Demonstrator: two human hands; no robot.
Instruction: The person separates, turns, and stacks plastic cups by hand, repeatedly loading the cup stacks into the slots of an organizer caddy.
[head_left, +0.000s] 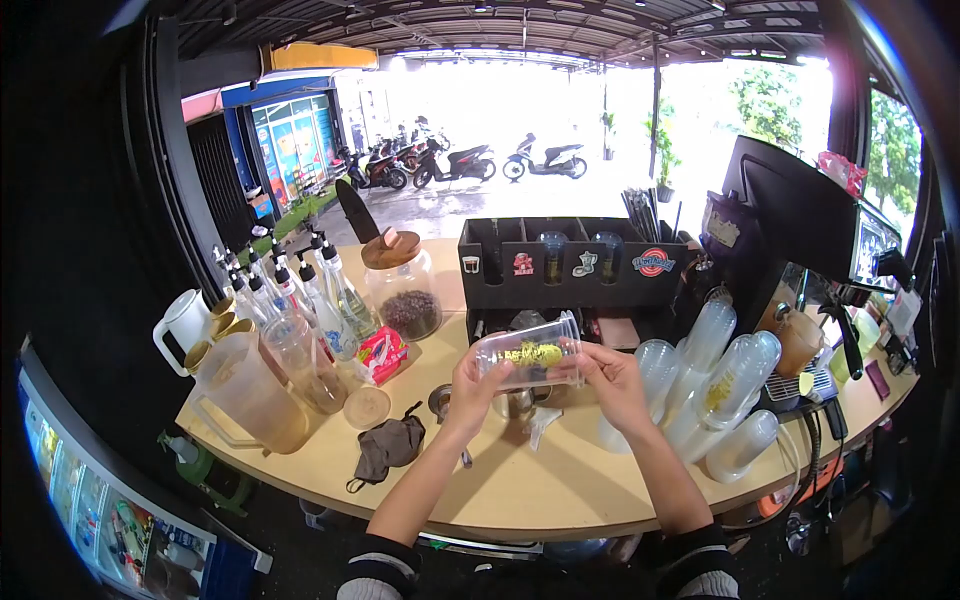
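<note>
A clear plastic cup (528, 355) with yellow print lies sideways in the air above the counter, its rim toward the right. My left hand (473, 388) is closed around the base end. At the rim end, the fingers of my right hand (614, 384) pinch the cup's edge. Below the cup, partly hidden by it, is a round metal vessel (515, 404). A crumpled white tissue (543, 425) lies beside that. Stacks of similar clear cups (722, 390) stand to the right of my right hand. Left of my left forearm lies a dark cloth face mask (388, 447).
On the left of the wooden counter (500, 500) are a plastic pitcher (248, 395), several pump bottles (325, 290), a red packet (382, 355) and a lidded glass jar (405, 295). A black organizer box (570, 265) stands behind the cup. An espresso machine (790, 230) occupies the right.
</note>
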